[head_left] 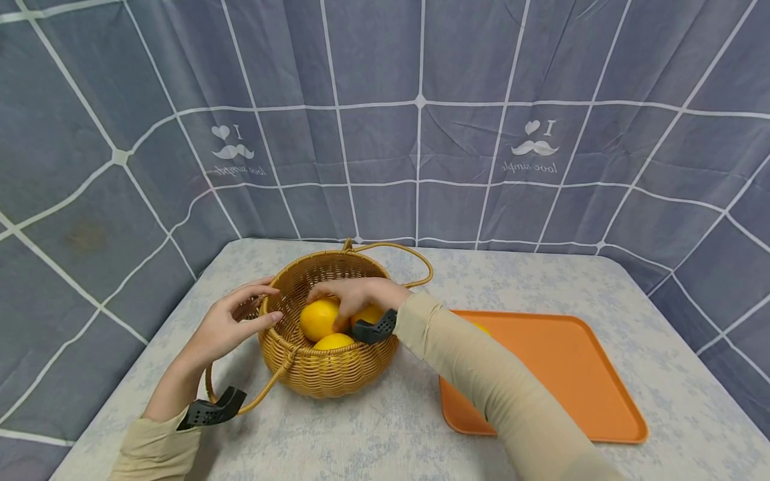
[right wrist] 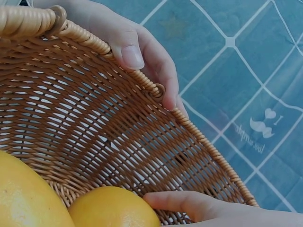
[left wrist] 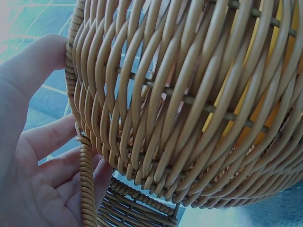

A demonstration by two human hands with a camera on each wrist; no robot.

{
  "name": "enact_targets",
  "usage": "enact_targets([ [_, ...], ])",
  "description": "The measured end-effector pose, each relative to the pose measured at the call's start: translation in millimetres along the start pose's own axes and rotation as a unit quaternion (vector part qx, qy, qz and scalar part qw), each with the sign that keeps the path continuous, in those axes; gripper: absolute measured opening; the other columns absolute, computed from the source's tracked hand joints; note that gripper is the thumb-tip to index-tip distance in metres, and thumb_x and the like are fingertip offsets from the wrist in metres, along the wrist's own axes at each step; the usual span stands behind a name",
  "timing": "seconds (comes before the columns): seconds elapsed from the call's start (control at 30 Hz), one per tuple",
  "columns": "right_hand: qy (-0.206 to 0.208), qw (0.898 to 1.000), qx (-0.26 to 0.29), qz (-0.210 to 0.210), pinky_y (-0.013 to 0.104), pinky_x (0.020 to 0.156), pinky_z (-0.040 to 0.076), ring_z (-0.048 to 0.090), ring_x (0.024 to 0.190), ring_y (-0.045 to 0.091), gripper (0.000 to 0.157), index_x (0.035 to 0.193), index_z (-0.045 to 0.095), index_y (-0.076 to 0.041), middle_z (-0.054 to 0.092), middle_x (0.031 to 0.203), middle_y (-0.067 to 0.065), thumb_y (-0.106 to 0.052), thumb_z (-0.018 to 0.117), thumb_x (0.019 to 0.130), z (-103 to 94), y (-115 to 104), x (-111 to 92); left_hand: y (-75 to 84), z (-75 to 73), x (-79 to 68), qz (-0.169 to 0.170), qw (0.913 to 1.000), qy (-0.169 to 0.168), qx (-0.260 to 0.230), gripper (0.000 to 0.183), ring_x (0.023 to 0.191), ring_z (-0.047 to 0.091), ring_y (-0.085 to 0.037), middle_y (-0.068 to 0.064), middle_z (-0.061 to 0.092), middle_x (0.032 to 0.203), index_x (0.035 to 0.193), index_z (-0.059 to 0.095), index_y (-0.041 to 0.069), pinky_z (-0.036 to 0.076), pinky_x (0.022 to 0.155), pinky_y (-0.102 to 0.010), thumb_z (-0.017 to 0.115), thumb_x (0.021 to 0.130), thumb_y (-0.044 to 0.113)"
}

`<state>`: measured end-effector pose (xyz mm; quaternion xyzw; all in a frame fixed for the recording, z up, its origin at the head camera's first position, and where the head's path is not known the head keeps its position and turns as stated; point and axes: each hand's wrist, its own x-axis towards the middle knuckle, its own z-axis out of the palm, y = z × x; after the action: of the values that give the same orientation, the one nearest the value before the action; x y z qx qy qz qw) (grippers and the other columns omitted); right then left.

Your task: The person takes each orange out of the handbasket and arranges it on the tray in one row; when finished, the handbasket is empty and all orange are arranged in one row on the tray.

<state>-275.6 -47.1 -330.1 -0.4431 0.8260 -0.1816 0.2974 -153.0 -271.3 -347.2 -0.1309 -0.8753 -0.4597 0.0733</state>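
Note:
A round wicker basket (head_left: 327, 374) stands on the table, holding several yellow, lemon-like fruits. My left hand (head_left: 231, 324) grips its rim on the left side; in the right wrist view the left thumb (right wrist: 131, 56) lies over the rim. Inside the basket, my right hand (head_left: 355, 294) has its fingers curled round one yellow fruit (head_left: 319, 319). The right wrist view shows a fingertip touching that fruit (right wrist: 116, 208), beside a bigger-looking yellow fruit (right wrist: 28, 196). Another yellow fruit (head_left: 333, 342) sits near the basket's front wall.
An orange tray (head_left: 565, 374) lies on the right of the table (head_left: 289, 441), partly behind my right forearm. A bit of something yellow (head_left: 482, 329) shows on it past the sleeve. Basket handles (head_left: 415, 254) stick out at back and front. A grey-blue checked curtain (head_left: 385, 147) surrounds the table.

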Motion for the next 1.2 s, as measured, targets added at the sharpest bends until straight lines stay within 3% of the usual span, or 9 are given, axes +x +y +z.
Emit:
enact_targets([
  [0.37, 0.033, 0.998, -0.059, -0.006, 0.030, 0.088, 0.040, 0.041, 0.109, 0.015, 0.071, 0.134, 0.048, -0.028, 0.037, 0.126, 0.001, -0.014, 0.081, 0.073, -0.7, 0.0, 0.2, -1.2, -0.6, 0.6, 0.000, 1.0000, -0.004, 0.003, 0.040, 0.131, 0.036, -0.029, -0.004, 0.038, 0.146, 0.124, 0.057, 0.006, 0.032, 0.092, -0.004, 0.066, 0.090, 0.024],
  [0.53, 0.064, 0.996, -0.053, -0.019, 0.029, 0.085, 0.042, 0.043, 0.106, 0.015, 0.068, 0.128, 0.052, -0.028, 0.040, 0.120, 0.000, -0.014, 0.084, 0.069, -0.7, 0.2, -2.4, -1.5, -0.2, -0.7, -0.003, 1.0000, -0.005, 0.005, 0.041, 0.132, 0.034, -0.030, -0.004, 0.037, 0.146, 0.125, 0.056, 0.006, 0.031, 0.093, -0.004, 0.066, 0.090, 0.025],
  [0.93, 0.103, 0.988, 0.038, -0.106, 0.023, 0.088, 0.043, 0.045, 0.107, 0.013, 0.070, 0.132, 0.051, -0.022, 0.044, 0.125, 0.001, -0.018, 0.082, 0.069, -3.6, -1.2, -22.3, -1.1, -0.8, -3.2, -0.011, 0.9998, -0.005, 0.012, 0.041, 0.131, 0.035, -0.031, -0.005, 0.036, 0.146, 0.125, 0.056, 0.008, 0.032, 0.091, -0.003, 0.065, 0.090, 0.027],
  [1.2, 0.149, 0.972, 0.128, -0.132, 0.027, 0.087, 0.047, 0.050, 0.108, 0.016, 0.071, 0.133, 0.049, -0.022, 0.045, 0.128, -0.001, -0.021, 0.083, 0.071, -9.8, 0.5, -45.0, 0.0, -0.8, -0.4, -0.010, 0.9998, -0.004, 0.014, 0.041, 0.131, 0.035, -0.031, -0.005, 0.037, 0.146, 0.125, 0.057, 0.006, 0.031, 0.091, -0.003, 0.066, 0.090, 0.026],
])
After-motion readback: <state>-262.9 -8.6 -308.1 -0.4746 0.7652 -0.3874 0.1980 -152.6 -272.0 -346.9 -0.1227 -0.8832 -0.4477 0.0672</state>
